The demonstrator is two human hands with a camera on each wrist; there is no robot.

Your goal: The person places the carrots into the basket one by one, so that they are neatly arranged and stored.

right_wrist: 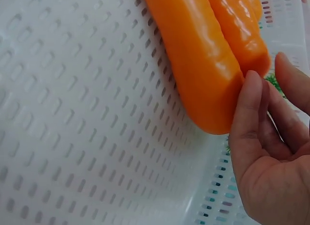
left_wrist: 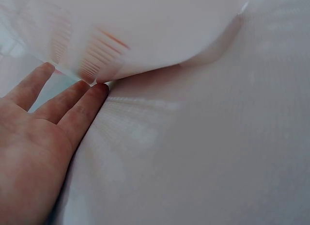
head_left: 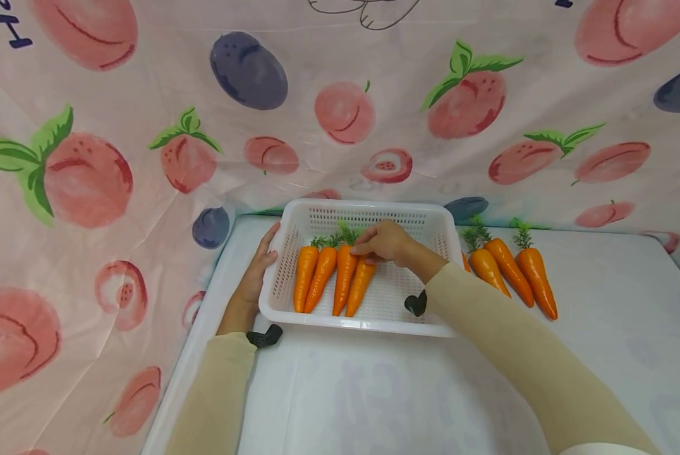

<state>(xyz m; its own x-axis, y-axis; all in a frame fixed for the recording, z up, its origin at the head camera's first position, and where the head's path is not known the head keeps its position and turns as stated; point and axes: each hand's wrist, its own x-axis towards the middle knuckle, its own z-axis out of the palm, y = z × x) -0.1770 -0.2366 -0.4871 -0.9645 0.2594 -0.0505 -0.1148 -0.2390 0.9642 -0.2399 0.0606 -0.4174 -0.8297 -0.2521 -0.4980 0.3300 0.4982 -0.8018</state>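
A white plastic basket [head_left: 368, 325] with slotted walls holds several orange carrots [head_left: 320, 278] with green tops, lying side by side in its left half. My left hand [head_left: 255, 272] rests against the basket's left end, its straight fingers touching the outer wall under the rim in the left wrist view. Inside the basket, my right hand [head_left: 387, 242] is at the crowns of the two right-hand carrots. In the right wrist view its fingertips touch the nearest carrot [right_wrist: 198, 65], with the thumb [right_wrist: 289, 77] apart from the fingers beside the neighbouring carrot's crown.
More carrots [head_left: 536, 278] with leafy tops lie on the white table [head_left: 397, 398] right of the basket, one partly hidden by the rim and right arm. A fruit-printed cloth [head_left: 340, 69] hangs behind the table and along its left side. Black wrist devices [head_left: 266, 336] sit at both wrists.
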